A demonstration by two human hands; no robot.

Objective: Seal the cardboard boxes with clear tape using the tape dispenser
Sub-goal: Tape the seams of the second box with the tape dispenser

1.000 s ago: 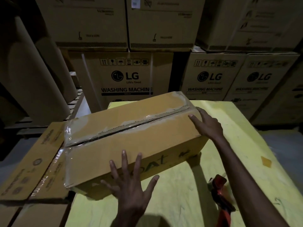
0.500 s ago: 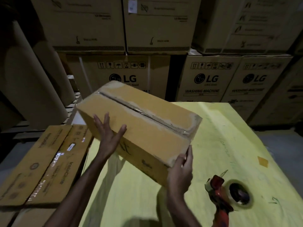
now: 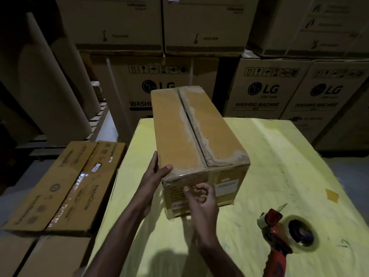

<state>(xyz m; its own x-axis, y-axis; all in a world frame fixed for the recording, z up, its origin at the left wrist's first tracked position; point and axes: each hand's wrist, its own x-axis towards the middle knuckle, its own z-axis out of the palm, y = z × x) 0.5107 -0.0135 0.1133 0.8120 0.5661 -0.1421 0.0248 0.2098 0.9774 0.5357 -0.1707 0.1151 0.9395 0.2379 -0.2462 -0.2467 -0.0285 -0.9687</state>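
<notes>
A long cardboard box (image 3: pixel 175 132) lies on the yellow table (image 3: pixel 279 166), its length pointing away from me. A worn seam with torn tape traces runs down the middle of its top. My left hand (image 3: pixel 154 174) holds the near left corner, thumb on the top face and fingers along the left side. My right hand (image 3: pixel 199 198) hovers in front of the near end face with its fingers curled, holding nothing. The red tape dispenser (image 3: pixel 275 232) with its clear tape roll (image 3: pixel 301 234) lies on the table at the near right, apart from both hands.
Flattened cardboard boxes (image 3: pixel 65 186) lie stacked left of the table. Large washing machine cartons (image 3: pixel 265 90) form a wall behind it. Big brown paper rolls (image 3: pixel 46 80) lean at the far left. A small orange patch (image 3: pixel 331 194) marks the table's right side.
The box has been turned from crosswise to lengthwise and set down flat. My left hand moved to its near left corner, and my right hand came off the box's near edge.
</notes>
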